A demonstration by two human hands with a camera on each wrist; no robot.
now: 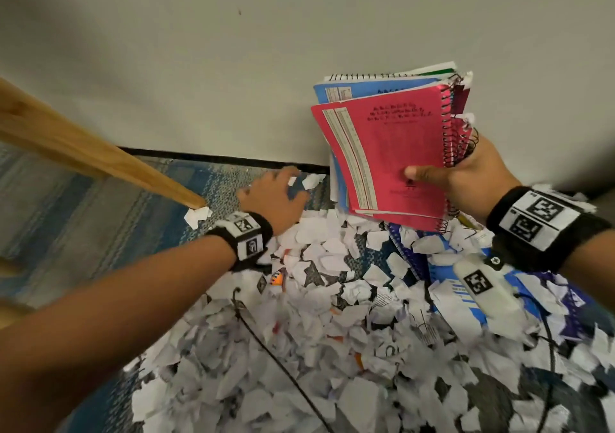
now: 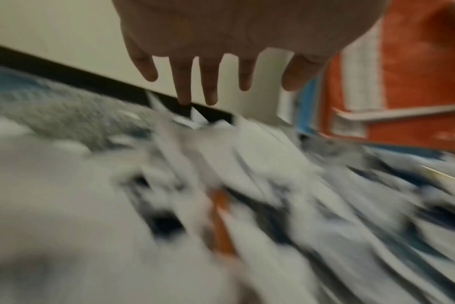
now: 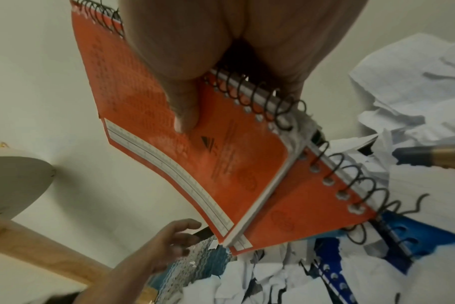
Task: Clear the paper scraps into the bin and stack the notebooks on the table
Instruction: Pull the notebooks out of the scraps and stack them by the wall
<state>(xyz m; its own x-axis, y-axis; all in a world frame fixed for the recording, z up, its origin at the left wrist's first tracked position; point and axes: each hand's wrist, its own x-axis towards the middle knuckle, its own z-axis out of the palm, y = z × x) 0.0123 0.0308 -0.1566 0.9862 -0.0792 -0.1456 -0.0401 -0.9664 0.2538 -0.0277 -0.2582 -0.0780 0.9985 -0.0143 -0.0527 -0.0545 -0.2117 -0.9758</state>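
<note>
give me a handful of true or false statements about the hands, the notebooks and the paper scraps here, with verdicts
1. The right hand grips a bundle of spiral notebooks, a red one in front. True.
2. The left hand holds a notebook. False: it holds nothing, its fingers spread above the paper scraps.
3. The scraps are already in the bin. False: they lie in a heap on the carpet; no bin shows.
4. A blue spiral notebook lies among the scraps on the floor. True.
5. The held notebooks rest stacked on a table. False: they are held in the air in front of the wall.
</note>
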